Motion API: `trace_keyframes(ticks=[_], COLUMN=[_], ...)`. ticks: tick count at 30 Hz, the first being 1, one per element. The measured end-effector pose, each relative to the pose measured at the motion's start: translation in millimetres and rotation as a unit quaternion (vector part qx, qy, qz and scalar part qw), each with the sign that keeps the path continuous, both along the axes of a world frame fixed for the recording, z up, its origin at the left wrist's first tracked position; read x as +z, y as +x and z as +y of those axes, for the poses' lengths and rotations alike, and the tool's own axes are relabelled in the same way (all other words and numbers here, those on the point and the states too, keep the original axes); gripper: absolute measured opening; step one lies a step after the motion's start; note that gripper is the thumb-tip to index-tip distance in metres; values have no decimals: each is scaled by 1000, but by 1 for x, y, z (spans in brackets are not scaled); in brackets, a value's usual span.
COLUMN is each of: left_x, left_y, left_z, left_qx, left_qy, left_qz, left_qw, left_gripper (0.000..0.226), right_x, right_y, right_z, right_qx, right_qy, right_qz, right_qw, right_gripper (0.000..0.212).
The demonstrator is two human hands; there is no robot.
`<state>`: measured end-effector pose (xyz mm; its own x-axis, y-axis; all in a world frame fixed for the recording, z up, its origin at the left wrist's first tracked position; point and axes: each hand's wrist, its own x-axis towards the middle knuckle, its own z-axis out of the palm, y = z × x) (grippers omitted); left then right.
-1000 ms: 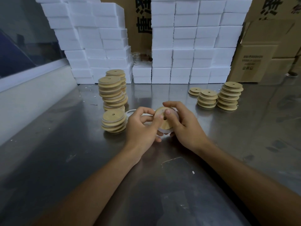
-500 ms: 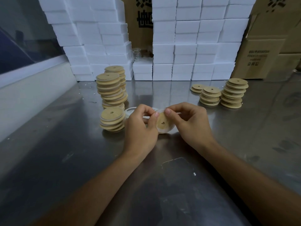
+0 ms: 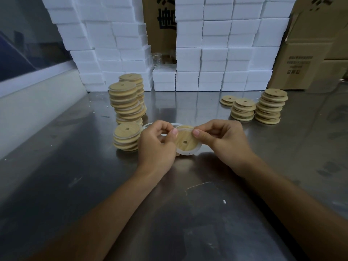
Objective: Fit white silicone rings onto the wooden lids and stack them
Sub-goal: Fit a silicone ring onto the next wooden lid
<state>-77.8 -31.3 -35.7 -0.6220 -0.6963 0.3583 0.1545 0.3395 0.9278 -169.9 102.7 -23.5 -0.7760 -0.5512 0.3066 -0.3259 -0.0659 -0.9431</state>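
A round wooden lid (image 3: 185,141) with a small centre hole is tilted toward me above the steel table, and a white silicone ring (image 3: 190,153) runs round its lower edge. My left hand (image 3: 157,146) pinches the lid's upper left rim. My right hand (image 3: 224,140) pinches the upper right rim, thumb on the ring. Loose white rings (image 3: 148,126) lie on the table behind my left hand. A short stack of ringed lids (image 3: 127,137) stands just left of my hands.
Two tall stacks of lids (image 3: 125,102) rise behind the short one. Three lower stacks of plain lids (image 3: 271,105) stand at the right. White foam boxes (image 3: 212,53) and cardboard cartons (image 3: 308,53) wall off the back. A pale ledge (image 3: 37,102) runs along the left.
Both hands have lifted and tipped the lid so its face turns toward me, with the ring stretched lower around it. My thumbs have shifted to the top rim.
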Motion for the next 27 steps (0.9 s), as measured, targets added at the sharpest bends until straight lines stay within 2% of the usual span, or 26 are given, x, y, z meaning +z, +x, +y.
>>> trace_keyframes(ticks=[6,11,14,16,19,22,25,27], left_x=[0,-1,-3,-2,-1,0,1,-1], left_y=[-1,0,1,3,8,11,13,14], left_z=[-4,-4,-1,-1,-4,-9,-20,-24], left_qx=[-2,-15,-22,-23,-24,-46,-54,-52], left_qy=[59,25,-34,-104,-255,-353,-407,-401], left_qz=[0,-6,-17,-22,-40,-68,-108,-125], left_qw=[998,1000,999,994,966,932,906,906], left_gripper=[29,27,17,22,20,20,35,49], right_x=[0,-1,-3,-4,-2,1,2,2], right_y=[2,4,4,4,7,10,12,13], right_z=[2,1,0,0,-1,0,1,-1], right_qx=[14,-15,-58,-72,-70,-46,-17,-5], right_qy=[24,12,38,65,85,96,87,75], right_qz=[-56,-28,50,105,184,249,251,215], right_qw=[998,999,996,990,977,963,964,974], right_gripper=[16,10,4,5,8,10,11,10])
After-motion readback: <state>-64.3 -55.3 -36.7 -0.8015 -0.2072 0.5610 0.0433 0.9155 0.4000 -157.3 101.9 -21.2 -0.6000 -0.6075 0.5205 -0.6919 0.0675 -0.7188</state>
